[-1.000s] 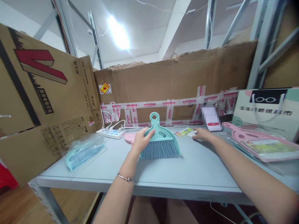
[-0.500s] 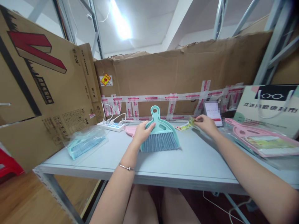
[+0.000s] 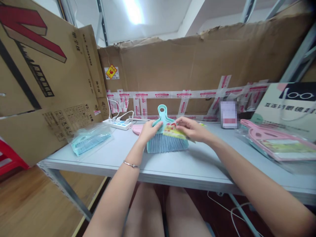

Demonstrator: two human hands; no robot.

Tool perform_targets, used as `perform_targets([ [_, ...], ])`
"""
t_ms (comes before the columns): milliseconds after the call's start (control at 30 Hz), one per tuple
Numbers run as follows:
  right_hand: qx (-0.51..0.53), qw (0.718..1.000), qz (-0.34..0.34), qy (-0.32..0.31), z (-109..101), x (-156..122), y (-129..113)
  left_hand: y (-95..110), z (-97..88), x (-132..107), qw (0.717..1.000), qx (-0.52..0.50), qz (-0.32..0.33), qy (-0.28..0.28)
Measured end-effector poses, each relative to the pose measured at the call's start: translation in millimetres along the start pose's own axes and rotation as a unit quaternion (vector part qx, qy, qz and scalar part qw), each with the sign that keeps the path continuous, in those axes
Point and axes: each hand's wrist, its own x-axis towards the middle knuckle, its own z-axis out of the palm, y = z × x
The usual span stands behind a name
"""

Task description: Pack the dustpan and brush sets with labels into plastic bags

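Observation:
A mint-green hand brush (image 3: 168,144) with grey-blue bristles stands on the table, its handle with a hanging hole pointing up. My left hand (image 3: 148,131) grips it at the left shoulder, thumb across the front. In my right hand (image 3: 194,129) is a yellow-green printed card (image 3: 174,131), pinched between thumb and fingers. The card lies over the front of the brush's right side, above the bristles. Whether it touches the brush I cannot tell. Behind my left hand a pink dustpan edge (image 3: 137,128) shows, mostly hidden.
A bagged mint brush (image 3: 91,141) lies at the left, near a power strip (image 3: 120,124). A phone (image 3: 228,114) leans at the back. Bagged pink dustpans (image 3: 276,140) and a paper bag (image 3: 291,108) are at the right. Cardboard (image 3: 197,65) walls the back.
My right hand has picked up a card from the table and brought it left, in front of the brush. My left hand keeps its grip. The view has tilted down slightly.

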Motion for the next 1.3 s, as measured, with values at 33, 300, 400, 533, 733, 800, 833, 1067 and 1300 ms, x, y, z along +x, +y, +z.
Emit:
perform_targets([
  [33,-0.016,0.999,-0.007,-0.044,7,-1,-2,0,-0.2,0,1.0,-0.008,-0.01,-0.003],
  [300,-0.116,0.987,-0.073,-0.084,32,2,9,6,-1.5,-4,0.989,-0.097,-0.101,-0.038],
  [400,-0.145,0.985,-0.08,-0.052,31,1,16,8,-2.1,-5,0.982,-0.132,-0.124,-0.055],
  [533,-0.179,0.979,-0.098,-0.007,32,0,22,9,-3.9,-7,0.969,-0.175,-0.144,-0.101],
  [733,-0.219,0.967,-0.129,0.03,35,2,23,8,-5.0,-12,0.95,-0.227,-0.112,-0.184],
  [800,-0.229,0.964,-0.127,0.039,34,1,22,7,-5.2,-12,0.952,-0.226,-0.106,-0.177],
  [833,-0.237,0.962,-0.128,0.055,33,0,21,7,-5.9,-12,0.952,-0.231,-0.105,-0.171],
  [1067,-0.026,0.911,-0.015,0.411,12,1,10,11,-22.8,-1,0.92,-0.38,-0.09,-0.037],
  [1300,0.364,0.909,0.173,0.103,38,2,4,10,-11.3,-1,0.921,-0.384,-0.07,-0.007],
])
